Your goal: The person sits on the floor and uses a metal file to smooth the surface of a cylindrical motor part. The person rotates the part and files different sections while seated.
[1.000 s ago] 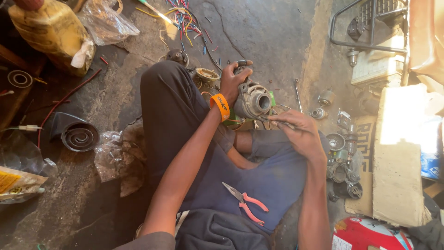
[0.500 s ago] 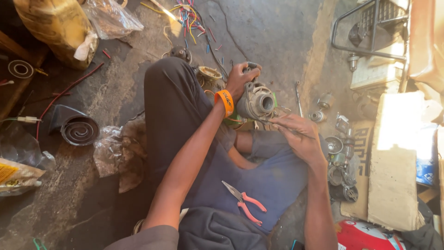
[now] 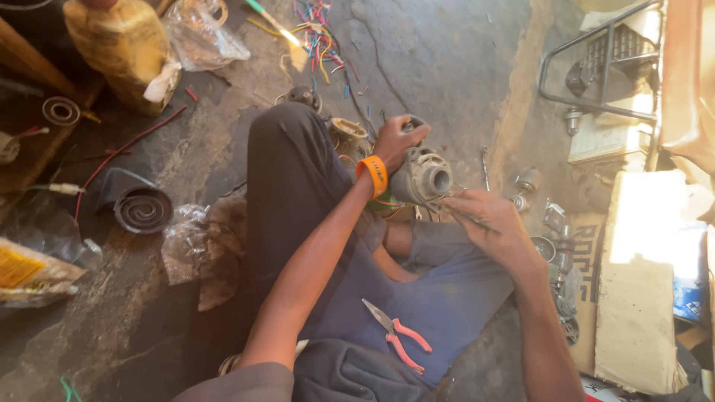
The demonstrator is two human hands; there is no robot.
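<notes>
Unmoved since earlier: left hand (image 3: pixel 396 140) gripping grey motor housing (image 3: pixel 421 177); right hand (image 3: pixel 488 223) pinching thin tool (image 3: pixel 454 212) at its edge. Pliers (image 3: pixel 396 335) on lap; bare floor beyond.

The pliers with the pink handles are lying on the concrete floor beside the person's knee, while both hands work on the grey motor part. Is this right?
Not quite. The head view shows the pliers lying on the person's lap, on the blue cloth, not on the floor. The rest holds: the left hand grips the grey motor part from above and the right hand works at it with a thin tool.
</notes>
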